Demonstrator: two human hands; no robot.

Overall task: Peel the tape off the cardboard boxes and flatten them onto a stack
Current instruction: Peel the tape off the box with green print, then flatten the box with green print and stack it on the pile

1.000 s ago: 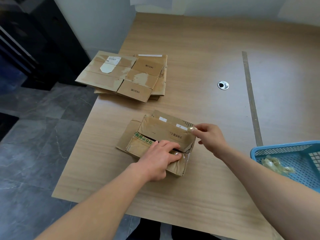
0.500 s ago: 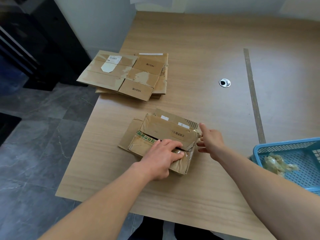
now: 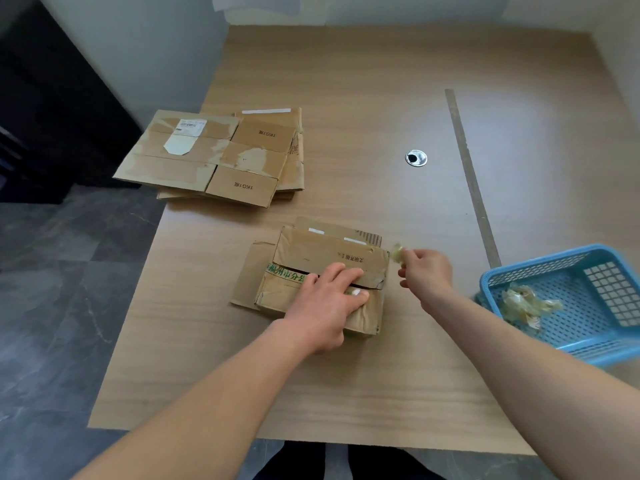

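Right hand (image 3: 425, 273) has a pinch grip on a tape scrap (image 3: 397, 253), now torn clear of the cardboard box (image 3: 322, 251); left hand (image 3: 327, 301) presses it down, fingers straight. Blue basket (image 3: 595, 346) next, likely.

Light wood-grain table (image 3: 346, 81), long, its far end against a pale wall (image 3: 156, 46). Round metal grommet (image 3: 416, 157) set into the tabletop right of centre. A narrow, darker strip (image 3: 471, 174) runs lengthwise just right of the grommet. Soft sheen on the table's right side; light even, source not visible. Floor (image 3: 69, 289) of large dark grey tiles with faint marble veining. Dark, near-black furniture (image 3: 52, 116) stands at the left against the wall, details lost in shadow.
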